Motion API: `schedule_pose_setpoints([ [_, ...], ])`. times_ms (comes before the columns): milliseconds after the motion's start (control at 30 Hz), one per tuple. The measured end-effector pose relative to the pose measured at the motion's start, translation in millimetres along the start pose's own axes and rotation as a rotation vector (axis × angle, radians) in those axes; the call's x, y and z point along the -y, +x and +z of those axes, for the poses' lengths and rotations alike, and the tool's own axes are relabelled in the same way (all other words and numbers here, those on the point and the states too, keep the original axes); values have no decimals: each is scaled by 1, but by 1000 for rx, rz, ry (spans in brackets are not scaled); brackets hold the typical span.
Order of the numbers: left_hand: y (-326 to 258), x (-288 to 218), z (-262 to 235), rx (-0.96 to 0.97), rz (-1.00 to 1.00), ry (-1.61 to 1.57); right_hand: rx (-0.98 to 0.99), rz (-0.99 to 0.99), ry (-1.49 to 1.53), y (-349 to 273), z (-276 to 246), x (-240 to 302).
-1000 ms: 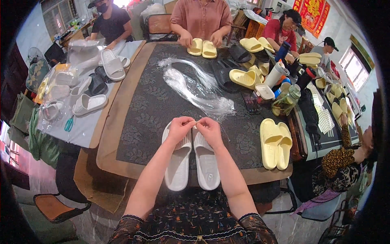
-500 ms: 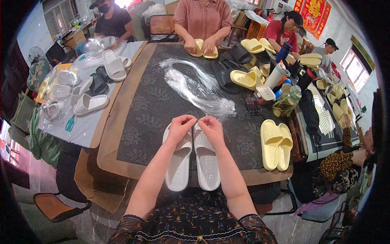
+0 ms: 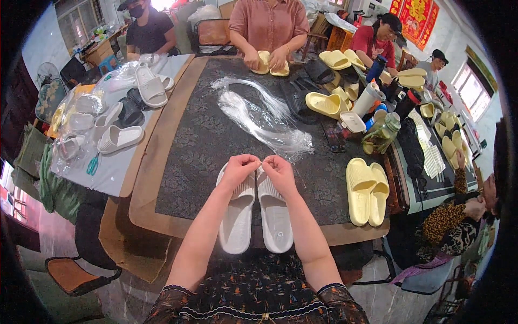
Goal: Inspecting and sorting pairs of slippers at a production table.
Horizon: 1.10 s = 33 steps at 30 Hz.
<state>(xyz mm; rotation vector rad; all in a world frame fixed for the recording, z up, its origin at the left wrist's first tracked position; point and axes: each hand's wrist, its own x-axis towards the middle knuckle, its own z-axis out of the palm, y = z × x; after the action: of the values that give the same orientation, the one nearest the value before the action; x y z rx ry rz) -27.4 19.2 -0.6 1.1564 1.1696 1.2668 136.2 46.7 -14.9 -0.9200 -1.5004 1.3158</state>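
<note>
A pair of light grey slide slippers lies side by side at the table's near edge, the left slipper (image 3: pixel 236 227) and the right slipper (image 3: pixel 277 221) with their heels toward me. Over the toe end of the left slipper, my left hand (image 3: pixel 239 171) is closed in a pinch. My right hand (image 3: pixel 279 171) pinches too, above the right slipper's strap, its fingertips almost meeting the left ones. Whatever lies between the fingers is too fine to make out. Just beyond my hands rests a loose bundle of clear plastic strands (image 3: pixel 253 119).
Yellow slippers (image 3: pixel 358 189) lie at the right edge of the dark patterned table (image 3: pixel 183 178). Bottles, a jar (image 3: pixel 384 134) and more footwear crowd the far right. Bagged grey slippers cover the left table (image 3: pixel 116 173). Across from me, a person's hands hold yellow slippers (image 3: pixel 279 69).
My two pinched hands have drawn slightly closer together at the fingertips. The slippers under them stay in place. At the far left, a co-worker's hands and the clear bag there have shifted.
</note>
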Motion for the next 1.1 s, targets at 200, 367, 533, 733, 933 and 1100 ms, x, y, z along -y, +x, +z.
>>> schedule_pose_setpoints([
  [200,0,-6,-4,45,-100,35,11,6,-1,-2,1,1],
  [367,2,-2,-9,34,-178,94,31,-6,-2,-4,2,4],
  [533,-2,-9,-6,62,-160,58,-27,-50,-93,-4,1,1],
  [733,-2,-5,-3,-7,-97,80,-25,-35,-132,-5,4,14],
  [933,-1,0,1,-41,-23,-15,-41,9,-51,-1,-1,10],
  [1100,3,5,-7,9,-100,39,30,61,78,-1,1,7],
])
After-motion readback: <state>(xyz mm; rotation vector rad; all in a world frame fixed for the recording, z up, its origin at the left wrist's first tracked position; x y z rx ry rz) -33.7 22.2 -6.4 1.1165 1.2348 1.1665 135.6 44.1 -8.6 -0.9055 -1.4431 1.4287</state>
